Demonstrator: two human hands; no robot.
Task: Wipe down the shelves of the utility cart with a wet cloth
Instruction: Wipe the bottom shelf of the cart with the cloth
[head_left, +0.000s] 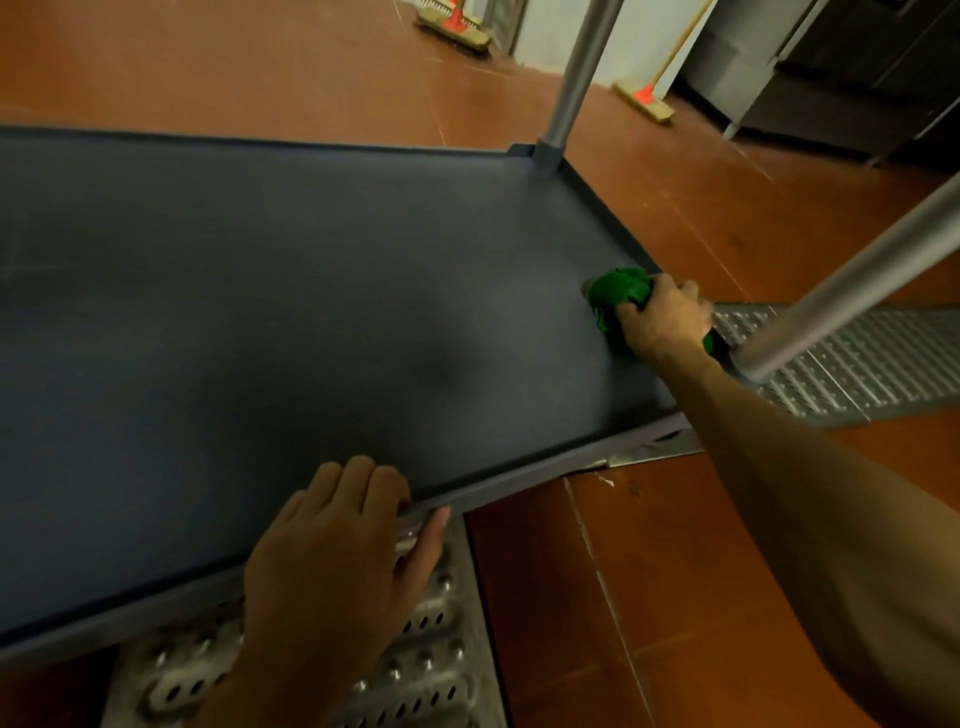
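Crumpled green wet cloth (618, 291) bunched at right end of dark grey flat plastic cart shelf (260, 312), just beside raised rim, near grey metal corner post (852, 280). Right-hand grip (662, 317) clamped on cloth, fingers curled over wad. Left-hand grip (337, 551) closed over shelf's near rim, shelf steadied. Cloth judged soft, light, limp, likely slick when wet; best taken bunched from above, pressed flat. Shelf judged stiff, smooth; cart may shift if pushed hard.

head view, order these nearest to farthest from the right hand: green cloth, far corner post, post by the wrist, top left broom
1. green cloth, gripped in the right hand.
2. post by the wrist, just right of it.
3. far corner post, at the back corner of the shelf.
4. broom, top left, well beyond.
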